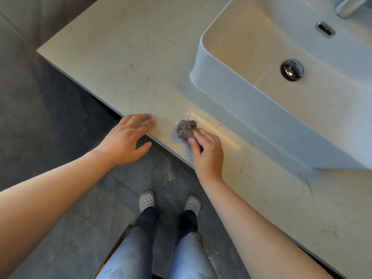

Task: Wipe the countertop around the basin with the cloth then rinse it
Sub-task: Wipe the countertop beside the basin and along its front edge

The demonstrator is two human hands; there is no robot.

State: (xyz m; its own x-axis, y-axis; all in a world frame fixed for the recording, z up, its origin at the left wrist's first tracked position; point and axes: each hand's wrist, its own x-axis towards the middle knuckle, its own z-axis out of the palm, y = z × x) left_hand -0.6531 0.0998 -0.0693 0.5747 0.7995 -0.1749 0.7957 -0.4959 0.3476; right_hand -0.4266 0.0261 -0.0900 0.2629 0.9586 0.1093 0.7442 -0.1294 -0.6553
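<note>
A small crumpled grey-purple cloth lies on the pale marble countertop, close to its front edge and in front of the white basin. My right hand presses on the near side of the cloth with fingers bent over it. A wet shiny streak runs on the counter to the right of the cloth. My left hand is spread, fingertips resting on the counter's front edge left of the cloth, thumb below the edge.
The basin has a chrome drain plug, an overflow slot and a chrome tap at the top right. Stray hairs lie on the counter at the right. Dark floor tiles and my feet in pale clogs are below.
</note>
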